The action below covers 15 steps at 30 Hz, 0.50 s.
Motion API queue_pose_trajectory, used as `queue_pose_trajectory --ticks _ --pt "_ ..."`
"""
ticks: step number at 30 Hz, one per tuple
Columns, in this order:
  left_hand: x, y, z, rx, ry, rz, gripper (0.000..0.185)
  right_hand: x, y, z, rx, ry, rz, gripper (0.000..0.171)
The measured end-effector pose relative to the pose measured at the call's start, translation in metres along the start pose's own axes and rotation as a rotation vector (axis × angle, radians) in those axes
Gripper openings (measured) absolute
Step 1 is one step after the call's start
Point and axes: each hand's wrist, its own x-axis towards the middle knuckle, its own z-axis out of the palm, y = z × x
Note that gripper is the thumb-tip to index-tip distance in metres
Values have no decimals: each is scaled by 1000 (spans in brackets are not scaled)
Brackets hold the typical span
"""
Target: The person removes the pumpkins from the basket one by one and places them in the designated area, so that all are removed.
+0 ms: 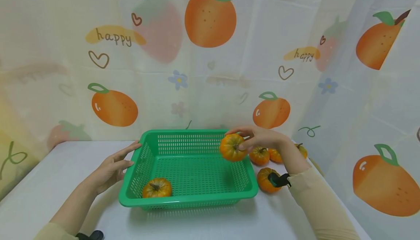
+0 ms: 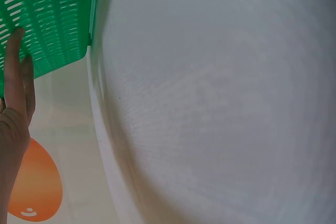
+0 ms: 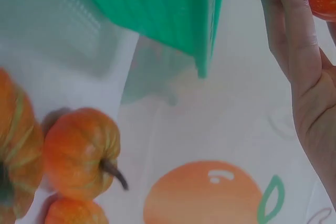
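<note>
A green plastic basket [image 1: 203, 198] stands on the white table, with one small orange pumpkin [image 1: 156, 188] in its near left corner. Over the basket's right side, my right hand [image 1: 259, 138] grips another small pumpkin [image 1: 232, 148] between thumb and fingers. That pumpkin's edge also shows at the top of the right wrist view. My left hand [image 1: 109, 169] rests its fingers against the basket's left rim. In the left wrist view, extended fingers [image 2: 16, 72] lie along the perforated green wall.
Several more pumpkins sit on the table right of the basket, among them one beside its near right corner [image 1: 267, 180] and one farther back [image 1: 259, 156]. A fruit-printed curtain [image 1: 210, 87] hangs behind the table and along its right side.
</note>
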Motion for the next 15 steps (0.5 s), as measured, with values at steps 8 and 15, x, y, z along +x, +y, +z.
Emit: queue_pose_trajectory --ticks 8,15 --pt "0 -1 0 26 0 4 60 -21 17 -10 8 67 -27 51" --pt "-1 0 0 28 6 -4 60 -34 31 -14 12 114 2 51"
